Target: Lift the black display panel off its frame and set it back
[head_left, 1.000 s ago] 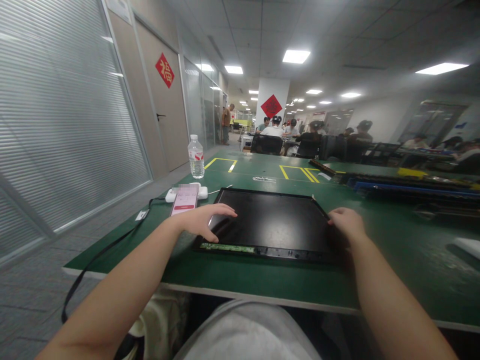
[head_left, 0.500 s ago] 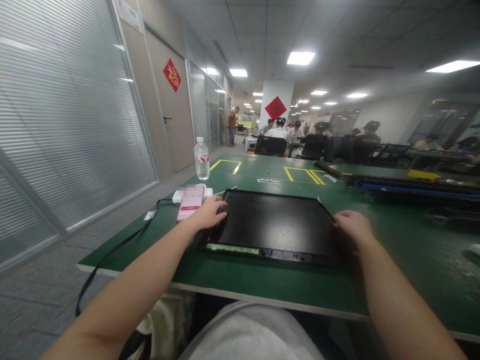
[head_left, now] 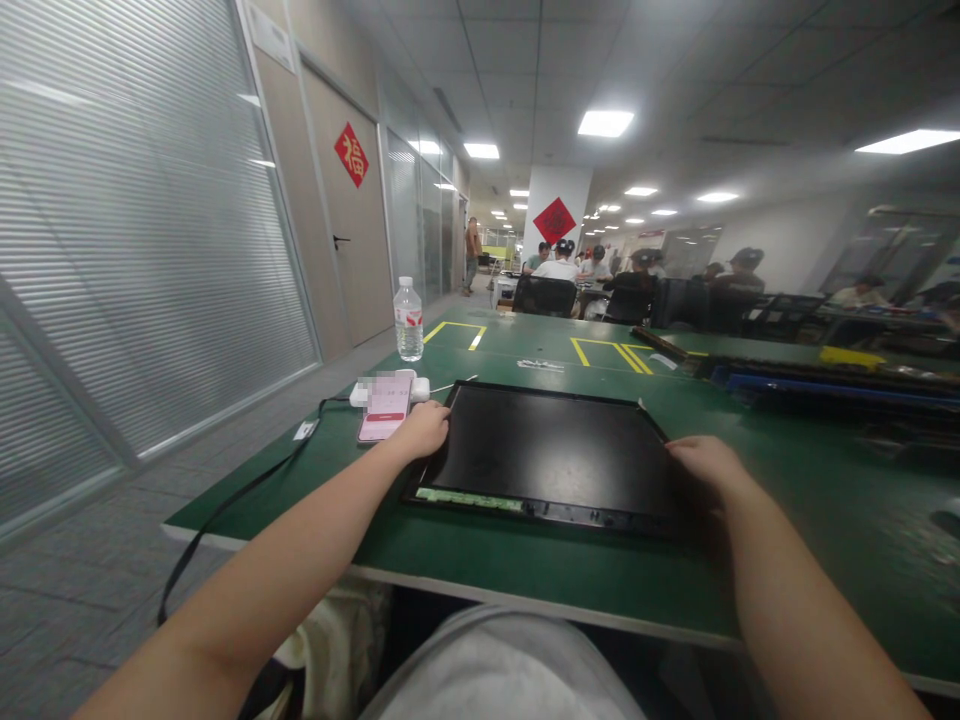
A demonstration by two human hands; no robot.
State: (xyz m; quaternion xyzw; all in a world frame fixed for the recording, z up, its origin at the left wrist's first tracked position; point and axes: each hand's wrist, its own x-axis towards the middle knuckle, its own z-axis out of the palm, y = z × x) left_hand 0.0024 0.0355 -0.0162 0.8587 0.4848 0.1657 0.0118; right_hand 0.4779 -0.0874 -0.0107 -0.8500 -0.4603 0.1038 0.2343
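A black flat display panel (head_left: 555,445) in a dark frame lies on the green table (head_left: 480,560) in front of me. Along its near edge runs a green circuit strip (head_left: 470,499). My left hand (head_left: 425,431) is closed on the panel's left edge, fingers curled over the frame. At the right edge, my right hand (head_left: 705,460) pinches the frame between thumb and fingers; part of its grip is hidden under the hand. Just left of my left hand lies a phone (head_left: 386,410) with its screen lit.
A water bottle (head_left: 409,320) stands behind the phone beside a white device (head_left: 421,387) with a black strap (head_left: 247,490). Long dark and blue strips (head_left: 795,388) lie at the right, with a yellow item (head_left: 851,357). Several people sit at tables farther back.
The fingers of my left hand have drawn in and closed on the panel's left edge. My right hand keeps hold of the right edge. The view has shifted slightly.
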